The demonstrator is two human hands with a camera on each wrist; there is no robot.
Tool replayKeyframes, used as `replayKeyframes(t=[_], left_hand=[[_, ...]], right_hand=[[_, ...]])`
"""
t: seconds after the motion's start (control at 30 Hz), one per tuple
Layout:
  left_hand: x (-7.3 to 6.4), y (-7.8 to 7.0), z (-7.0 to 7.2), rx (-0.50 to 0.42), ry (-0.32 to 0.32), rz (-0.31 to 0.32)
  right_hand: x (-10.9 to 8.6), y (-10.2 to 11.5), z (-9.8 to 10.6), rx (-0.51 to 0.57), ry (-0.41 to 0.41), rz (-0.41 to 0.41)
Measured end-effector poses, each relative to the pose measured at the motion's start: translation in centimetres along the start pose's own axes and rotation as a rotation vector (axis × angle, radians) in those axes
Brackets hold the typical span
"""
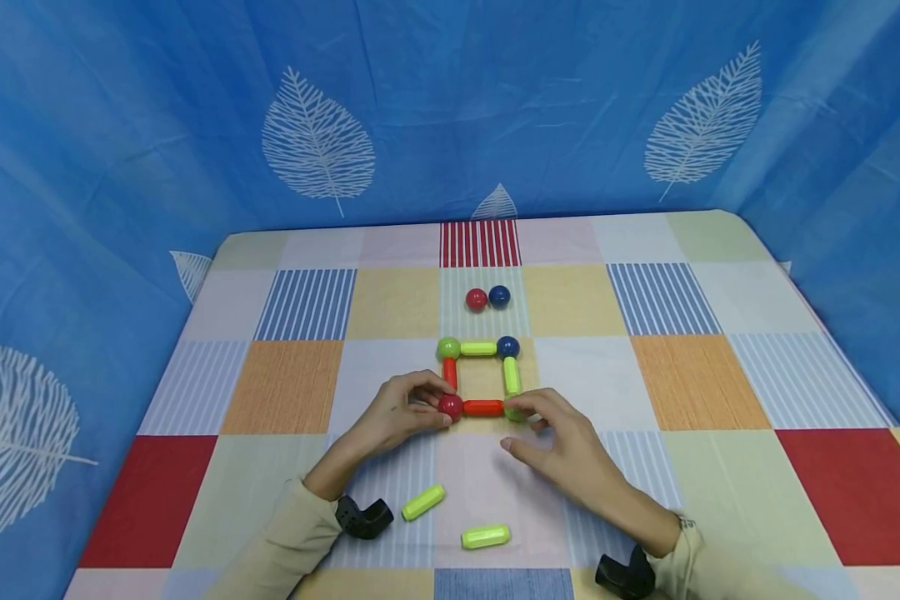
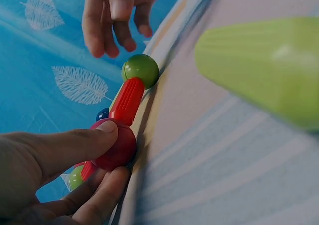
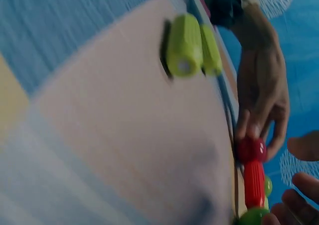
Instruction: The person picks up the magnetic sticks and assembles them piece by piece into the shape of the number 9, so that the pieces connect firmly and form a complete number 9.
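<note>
A square of balls and rods lies flat in front of me. My left hand [image 1: 397, 412] pinches the red ball [image 1: 451, 407] at its near left corner between thumb and fingers. From that ball a red rod [image 1: 483, 408] runs to a green ball [image 2: 142, 71] at the near right corner. Over this green ball my right hand [image 1: 570, 450] hovers with loosely bent fingers, thumb apart, holding nothing. Another red rod [image 1: 450, 375] forms the left side, up to a second green ball [image 1: 448, 348]. Yellow-green rods [image 1: 478, 349] make the far and right sides, meeting at a blue ball [image 1: 507, 347].
Beyond the square, a loose red ball [image 1: 477, 300] and a loose blue ball [image 1: 499, 297] sit side by side. Nearer me lie two loose yellow-green rods, one slanted [image 1: 423, 502] between the forearms, one level [image 1: 485, 536]. A blue leaf-print curtain [image 1: 450, 108] surrounds the patchwork-covered table [image 1: 682, 383].
</note>
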State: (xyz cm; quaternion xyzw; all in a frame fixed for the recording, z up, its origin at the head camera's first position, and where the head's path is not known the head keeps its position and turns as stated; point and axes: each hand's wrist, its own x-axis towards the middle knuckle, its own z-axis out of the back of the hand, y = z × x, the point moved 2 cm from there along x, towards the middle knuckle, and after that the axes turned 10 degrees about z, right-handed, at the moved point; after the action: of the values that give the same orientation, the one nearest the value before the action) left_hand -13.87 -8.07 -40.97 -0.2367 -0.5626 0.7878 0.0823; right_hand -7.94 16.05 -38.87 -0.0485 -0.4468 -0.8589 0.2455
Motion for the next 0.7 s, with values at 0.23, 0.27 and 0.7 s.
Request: replayKeyframes(t=[0.23,0.27,0.7], left_hand=[[0.0,0.0,-0.1,0.012,-0.001,-0.002],[0.0,0.0,-0.1,0.01,0.001,-0.004],[0.0,0.1,0.0,0.006,0.004,-0.018]], right_hand=[[-1.7,1.9,-2.3,0.132,0.272,0.04],[-1.9,2.1,-2.5,0.144,0.316,0.044],[-3.2,3.1,-4.0,0.122,0.57,0.17]])
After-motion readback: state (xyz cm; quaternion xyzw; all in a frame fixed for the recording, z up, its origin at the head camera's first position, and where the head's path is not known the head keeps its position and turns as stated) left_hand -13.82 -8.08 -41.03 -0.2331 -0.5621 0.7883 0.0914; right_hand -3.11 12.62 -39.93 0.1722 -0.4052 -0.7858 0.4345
